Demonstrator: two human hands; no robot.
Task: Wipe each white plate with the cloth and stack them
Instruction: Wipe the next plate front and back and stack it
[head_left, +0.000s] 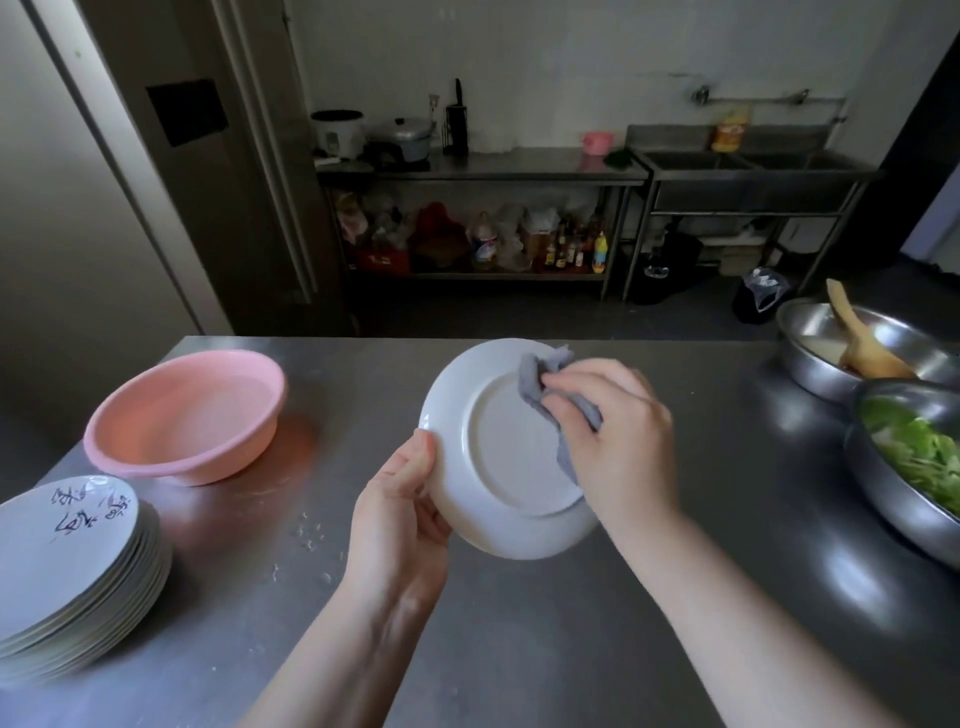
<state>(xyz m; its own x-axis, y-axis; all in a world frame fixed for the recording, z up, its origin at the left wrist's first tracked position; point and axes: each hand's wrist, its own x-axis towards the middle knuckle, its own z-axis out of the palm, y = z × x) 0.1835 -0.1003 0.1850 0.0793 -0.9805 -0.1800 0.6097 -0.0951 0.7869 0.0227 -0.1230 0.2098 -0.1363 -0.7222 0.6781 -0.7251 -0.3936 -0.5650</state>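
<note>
My left hand (402, 499) grips a white plate (498, 457) by its left rim and holds it tilted above the steel table, its underside turned toward me. A grey cloth (540, 384) is bunched in my right hand (618, 436), which presses it against the upper right part of the plate's underside. A stack of several white plates (78, 571) stands at the table's near left corner. The top plate of that stack carries dark brush-like markings.
A pink plastic basin (182, 415) sits on the steel table (519, 649) at the left, behind the stack. At the right stand a metal bowl of green vegetables (914, 457) and another metal bowl (852, 348) with a wooden spoon. Shelving and a sink stand beyond.
</note>
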